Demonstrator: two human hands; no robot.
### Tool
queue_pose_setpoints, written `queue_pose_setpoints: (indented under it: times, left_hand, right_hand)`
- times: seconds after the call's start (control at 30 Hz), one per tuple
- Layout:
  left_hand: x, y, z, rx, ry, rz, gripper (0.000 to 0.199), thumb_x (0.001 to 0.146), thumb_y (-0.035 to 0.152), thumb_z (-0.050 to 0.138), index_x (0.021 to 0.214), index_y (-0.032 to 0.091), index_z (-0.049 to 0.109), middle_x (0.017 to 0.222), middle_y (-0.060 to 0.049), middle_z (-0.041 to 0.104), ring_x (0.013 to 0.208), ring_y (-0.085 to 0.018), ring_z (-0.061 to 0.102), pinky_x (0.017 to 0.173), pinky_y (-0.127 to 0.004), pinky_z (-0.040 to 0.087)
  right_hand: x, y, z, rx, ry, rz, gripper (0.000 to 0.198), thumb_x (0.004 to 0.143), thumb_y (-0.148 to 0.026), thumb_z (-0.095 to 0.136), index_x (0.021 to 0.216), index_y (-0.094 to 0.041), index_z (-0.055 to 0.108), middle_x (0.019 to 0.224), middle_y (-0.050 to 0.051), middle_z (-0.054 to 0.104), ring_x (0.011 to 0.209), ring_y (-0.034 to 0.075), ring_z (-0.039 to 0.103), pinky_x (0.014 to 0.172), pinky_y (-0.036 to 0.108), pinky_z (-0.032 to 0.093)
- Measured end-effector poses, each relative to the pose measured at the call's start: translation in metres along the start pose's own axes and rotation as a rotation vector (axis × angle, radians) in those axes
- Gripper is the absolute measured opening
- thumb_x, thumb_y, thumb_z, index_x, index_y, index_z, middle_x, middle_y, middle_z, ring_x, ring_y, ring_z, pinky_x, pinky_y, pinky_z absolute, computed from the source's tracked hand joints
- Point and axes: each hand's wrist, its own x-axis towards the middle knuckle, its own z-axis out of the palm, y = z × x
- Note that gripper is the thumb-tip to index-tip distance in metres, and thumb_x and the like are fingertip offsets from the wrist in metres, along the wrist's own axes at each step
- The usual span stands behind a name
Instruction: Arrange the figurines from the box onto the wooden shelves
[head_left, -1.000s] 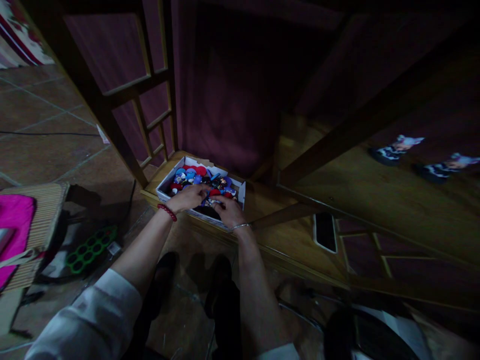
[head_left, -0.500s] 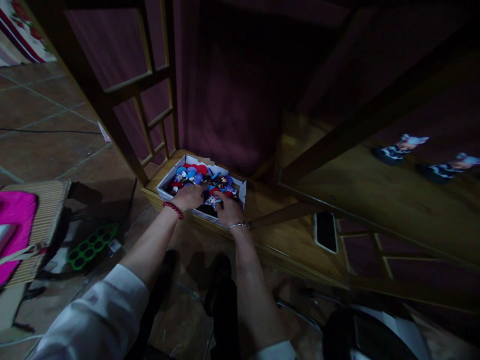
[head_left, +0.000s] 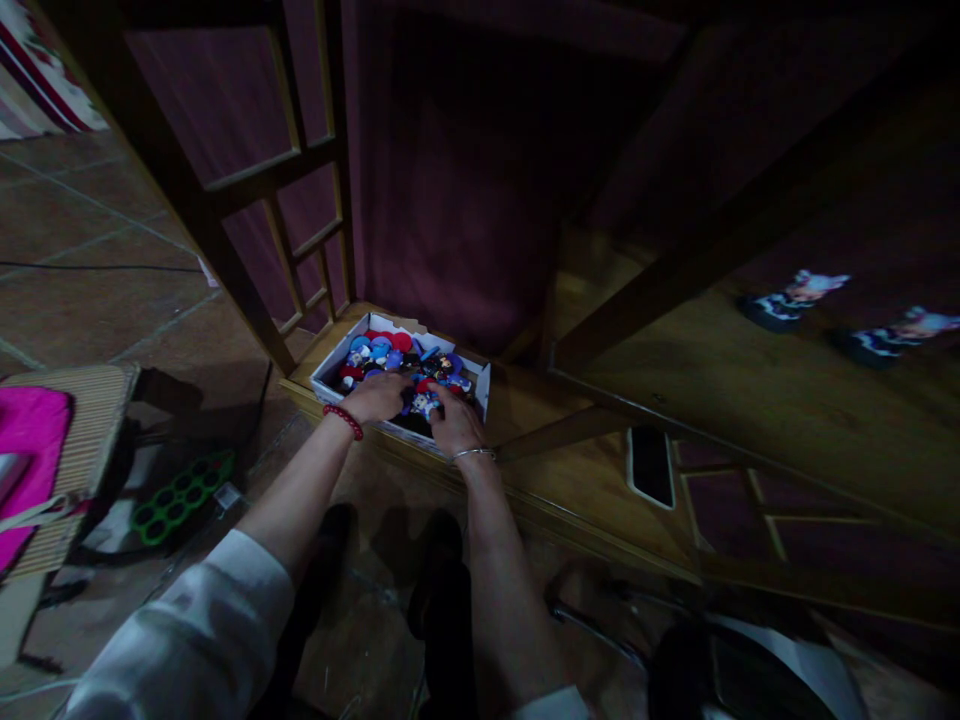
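A shallow white cardboard box (head_left: pixel 324 388) sits on the low wooden ledge, full of small figurines (head_left: pixel 384 350) and round blue and red discs that look like bases. Both hands reach into its near side. My left hand (head_left: pixel 381 396), with a red beaded bracelet at the wrist, has its fingers curled down by a dark piece; what they grip is hidden. My right hand (head_left: pixel 456 422), with a thin metal bangle, closes its thumb and fingers at a small white-and-blue figurine (head_left: pixel 425 403) in the box.
A phone (head_left: pixel 651 466) lies on the ledge to the right. Two figurines (head_left: pixel 795 298) stand on the wooden shelf at right. A lattice frame (head_left: pixel 274 165) rises behind the box's left. A green holed tray (head_left: pixel 180 498) and a bamboo-topped stool (head_left: pixel 97 420) with pink cloth are at left.
The view has shifted very slightly. Both hands stay in nearly the same place in the box, with only slight finger movement.
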Motion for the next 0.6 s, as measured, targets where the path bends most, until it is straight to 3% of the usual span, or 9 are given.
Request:
queue_pose_setpoints:
  times: [0.33,0.6]
  left_hand:
    - [-0.0049,-0.0043,-0.0014,0.054,0.048,-0.048,0.032,0.074,0.015,0.042,0.097,0.020,0.063,0.106,-0.010,0.058,0.101,-0.020,0.053,0.087,-0.030,0.040]
    - [-0.0055,-0.0056,0.0002,0.043,0.027,-0.082,0.032,0.078,0.023,0.038,0.101,0.026,0.060,0.103,-0.004,0.062,0.096,-0.021,0.056,0.083,-0.032,0.042]
  right_hand:
    - [-0.0009,-0.0025,-0.0029,0.034,-0.001,0.044,0.051,0.073,-0.010,0.047,0.121,-0.028,0.046,0.107,0.001,0.058,0.095,0.015,0.054,0.086,0.025,0.041]
    - [-0.0009,-0.0007,-0.0020,0.038,0.035,0.020,0.052,0.071,-0.010,0.050,0.121,-0.025,0.048,0.106,0.004,0.058,0.108,0.017,0.046,0.094,0.028,0.035]
